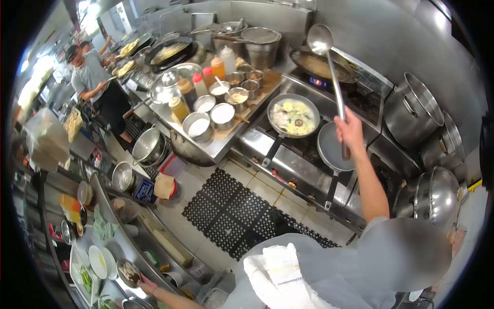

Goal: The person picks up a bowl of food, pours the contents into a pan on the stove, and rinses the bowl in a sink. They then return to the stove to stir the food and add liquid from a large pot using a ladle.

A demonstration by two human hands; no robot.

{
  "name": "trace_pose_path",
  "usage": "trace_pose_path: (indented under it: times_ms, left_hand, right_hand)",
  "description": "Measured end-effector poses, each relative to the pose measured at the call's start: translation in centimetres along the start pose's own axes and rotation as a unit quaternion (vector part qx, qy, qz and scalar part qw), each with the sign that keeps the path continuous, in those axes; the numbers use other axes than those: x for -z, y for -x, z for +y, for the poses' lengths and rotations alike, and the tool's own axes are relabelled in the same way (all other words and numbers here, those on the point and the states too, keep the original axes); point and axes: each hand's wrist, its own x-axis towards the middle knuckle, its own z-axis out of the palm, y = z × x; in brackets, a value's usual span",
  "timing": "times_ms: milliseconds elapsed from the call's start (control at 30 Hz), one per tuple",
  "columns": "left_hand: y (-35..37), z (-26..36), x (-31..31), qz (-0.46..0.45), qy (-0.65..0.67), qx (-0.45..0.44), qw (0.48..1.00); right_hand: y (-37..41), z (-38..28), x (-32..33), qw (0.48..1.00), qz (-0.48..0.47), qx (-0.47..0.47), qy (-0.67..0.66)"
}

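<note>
Kitchen stove (290, 167): right hand (350, 133) grips ladle (329, 67); left hand (147, 285) at bowl (127, 272).

Our one head camera looks forward and steeply down over the stove (288, 166), right hand (350, 131) at arm's length.

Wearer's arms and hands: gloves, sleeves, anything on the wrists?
No gloves on either hand. The right hand and forearm are bare up to a light grey short sleeve. The left hand and forearm are bare too; its sleeve is out of frame. No watch or band shows.
</note>
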Motion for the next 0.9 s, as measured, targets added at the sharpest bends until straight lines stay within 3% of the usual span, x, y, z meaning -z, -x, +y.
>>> trace_pose_path:
  times_ms: [167, 333, 467, 633, 767, 867, 900]
  left_hand:
    - [7.1, -1.5, 2.4, 0.026, -0.016, 0.055, 0.998]
    - [17.0, -3.5, 2.6, -0.024, -0.193, -0.015, 0.981]
    - [21.3, -5.0, 4.1, -0.074, -0.364, -0.113, 0.922]
    - [23.0, -5.4, 5.1, -0.125, -0.469, -0.185, 0.854]
    - [23.8, -6.8, 4.1, -0.071, -0.396, -0.102, 0.910]
    - [25.4, -6.6, 2.5, -0.083, -0.201, 0.047, 0.975]
    - [26.8, -6.2, 1.5, -0.077, -0.186, 0.051, 0.978]
  right_hand:
    - [-13.2, 4.4, 6.5, 0.999, 0.007, -0.032, 0.025]
    - [-21.8, 8.6, 10.5, 0.994, 0.017, -0.062, 0.092]
    - [-25.8, 10.8, 12.4, 0.991, 0.001, -0.091, 0.100]
    - [-28.2, 11.9, 13.3, 0.989, -0.017, -0.114, 0.087]
    - [-29.3, 12.4, 13.5, 0.987, -0.025, -0.131, 0.085]
    - [-29.8, 13.4, 13.6, 0.988, -0.024, -0.132, 0.070]
    - [-29.9, 13.6, 13.7, 0.989, -0.022, -0.132, 0.063]
